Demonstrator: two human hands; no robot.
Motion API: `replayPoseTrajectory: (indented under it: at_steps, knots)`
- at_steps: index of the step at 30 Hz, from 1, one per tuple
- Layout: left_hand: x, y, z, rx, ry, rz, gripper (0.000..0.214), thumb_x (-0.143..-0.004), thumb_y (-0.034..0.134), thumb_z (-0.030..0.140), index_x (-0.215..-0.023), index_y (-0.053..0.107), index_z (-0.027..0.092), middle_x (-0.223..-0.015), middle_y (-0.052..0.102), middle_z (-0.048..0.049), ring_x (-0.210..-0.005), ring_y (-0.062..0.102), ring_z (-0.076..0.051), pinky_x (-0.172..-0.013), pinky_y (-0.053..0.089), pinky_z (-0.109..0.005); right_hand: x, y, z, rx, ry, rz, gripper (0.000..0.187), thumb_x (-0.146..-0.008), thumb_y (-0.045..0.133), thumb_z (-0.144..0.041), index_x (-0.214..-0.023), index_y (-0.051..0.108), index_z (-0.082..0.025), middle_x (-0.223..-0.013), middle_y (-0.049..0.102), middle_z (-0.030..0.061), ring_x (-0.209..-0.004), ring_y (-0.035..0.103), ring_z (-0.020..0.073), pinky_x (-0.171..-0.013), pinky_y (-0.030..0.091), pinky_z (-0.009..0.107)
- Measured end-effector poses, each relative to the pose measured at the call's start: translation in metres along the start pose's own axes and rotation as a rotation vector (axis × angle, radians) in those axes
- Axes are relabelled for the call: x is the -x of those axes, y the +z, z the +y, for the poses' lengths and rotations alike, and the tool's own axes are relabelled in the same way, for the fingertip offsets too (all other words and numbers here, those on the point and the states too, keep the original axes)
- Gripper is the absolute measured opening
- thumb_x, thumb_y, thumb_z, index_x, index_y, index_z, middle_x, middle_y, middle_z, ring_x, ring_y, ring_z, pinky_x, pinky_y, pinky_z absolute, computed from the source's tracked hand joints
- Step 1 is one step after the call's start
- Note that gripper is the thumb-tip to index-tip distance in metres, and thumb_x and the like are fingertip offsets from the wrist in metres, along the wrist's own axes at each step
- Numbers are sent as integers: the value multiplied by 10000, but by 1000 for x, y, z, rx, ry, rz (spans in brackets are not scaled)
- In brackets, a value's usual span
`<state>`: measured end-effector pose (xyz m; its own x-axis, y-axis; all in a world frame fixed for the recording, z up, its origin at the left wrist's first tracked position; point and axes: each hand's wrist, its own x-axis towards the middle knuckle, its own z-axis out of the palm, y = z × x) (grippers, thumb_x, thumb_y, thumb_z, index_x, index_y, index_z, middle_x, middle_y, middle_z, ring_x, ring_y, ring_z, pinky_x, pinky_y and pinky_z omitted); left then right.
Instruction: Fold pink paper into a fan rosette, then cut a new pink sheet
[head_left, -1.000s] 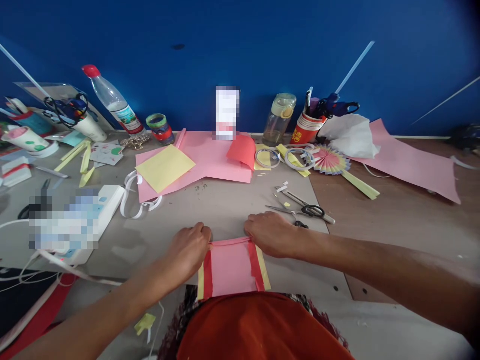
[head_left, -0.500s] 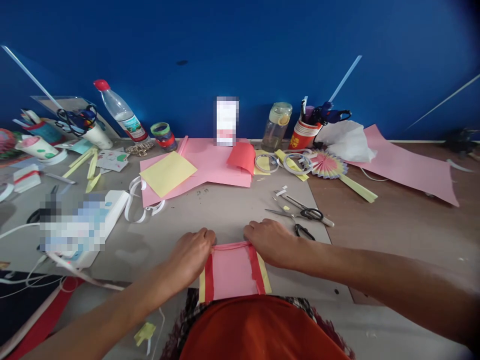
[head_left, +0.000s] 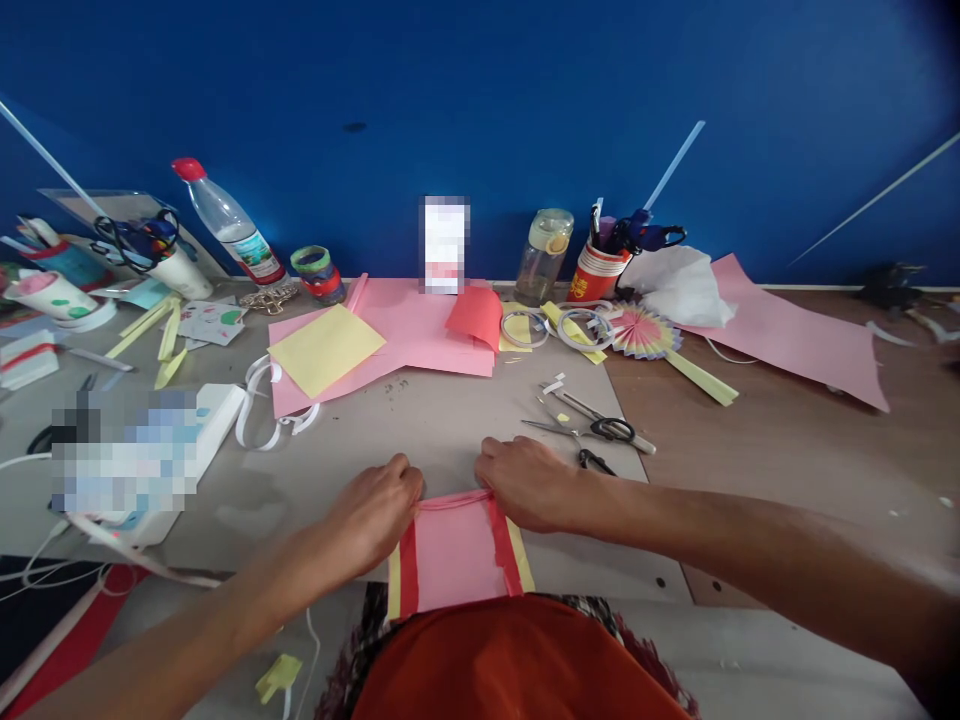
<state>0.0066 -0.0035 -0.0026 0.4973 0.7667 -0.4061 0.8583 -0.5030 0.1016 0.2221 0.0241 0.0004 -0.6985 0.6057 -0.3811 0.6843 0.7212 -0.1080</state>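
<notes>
The left hand and right hand, fingers curled closed, pinch 2 corners of the pink paper rectangle with red-and-yellow sides by the smooth grey table's near edge, seemingly folding, which next calls for even pressing.

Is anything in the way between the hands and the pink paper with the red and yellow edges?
Nothing visible is. The left hand and right hand are at the far corners of the pink paper. The scissors lie beyond the right hand, not between it and the paper.
</notes>
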Motion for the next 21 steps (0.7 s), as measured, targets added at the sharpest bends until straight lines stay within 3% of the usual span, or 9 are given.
replayPoseTrajectory:
  at_steps: [5,8,12,15,18,21]
  knots:
    - [5,5,2,-60,59,23,121,-874,437,156,-858,556,168,-880,583,-90,-804,586,-197,-721,451,-302,6,7,-3,47,-69,89,192,-712,539,-101,-893,599,-123,-885,617,113,-827,613,229,-684,451,321]
    - [8,3,3,-49,47,14,131,-874,431,142,-905,556,164,-876,590,-82,-758,585,-195,-730,454,-317,9,7,-3,10,-35,88,227,-699,520,-61,-909,584,-120,-855,633,94,-757,614,214,-664,430,318]
    - [10,-10,7,-21,20,17,199,-881,394,109,-974,563,159,-930,595,-90,-792,592,-206,-733,454,-328,11,3,-1,-56,34,73,352,-669,520,-23,-1006,554,-123,-874,645,74,-720,602,196,-629,377,300]
    - [10,-22,9,-19,24,12,234,-898,353,112,-912,583,155,-907,589,-89,-764,586,-207,-714,455,-336,10,-4,4,-49,-16,87,224,-699,508,-36,-879,582,-147,-880,632,75,-733,579,178,-637,334,291]
    - [7,-38,4,-98,5,140,234,-897,358,122,-868,587,158,-856,578,-81,-716,569,-207,-685,441,-342,9,-24,13,47,-22,225,168,-727,486,-30,-798,582,-148,-826,607,73,-685,527,165,-613,278,298]
    - [6,-65,-4,-264,-42,432,210,-880,390,110,-851,591,167,-818,557,-71,-692,535,-204,-631,403,-333,11,-56,25,234,20,555,194,-784,435,-16,-761,575,-147,-787,577,75,-658,460,166,-608,227,320]
